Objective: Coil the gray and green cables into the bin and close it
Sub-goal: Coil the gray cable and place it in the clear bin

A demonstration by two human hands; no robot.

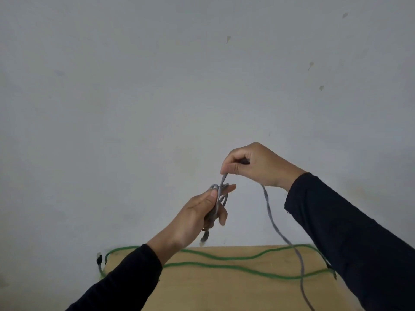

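Both hands are raised in front of a plain pale gray-white wall (157,86), above a light brown wooden tabletop (224,292) at the bottom of the view. The left hand (202,212), coming out of a dark long sleeve (125,279), is curled around a small bundle of loops of the thin gray cable (272,223), thumb pressed against the front of the loops and fingers wrapped behind; the bundle's long axis runs roughly upright, tilted slightly, and a cable end with a small plug (204,237) hangs down from the bottom of the fist. The right hand (253,164), also dark-sleeved, sits higher and to the right, its fingertips pinched together on the same gray cable just above the bundle. From that pinch a short stretch drops to the loops, while the free length falls behind the hand, hangs down and to the right, crosses the table and runs off the bottom edge. The thin green cable (224,265) lies loose on the tabletop in long wavy runs, its long axis going left to right, with one end drooping over the table's left edge beside a dark connector (99,259).
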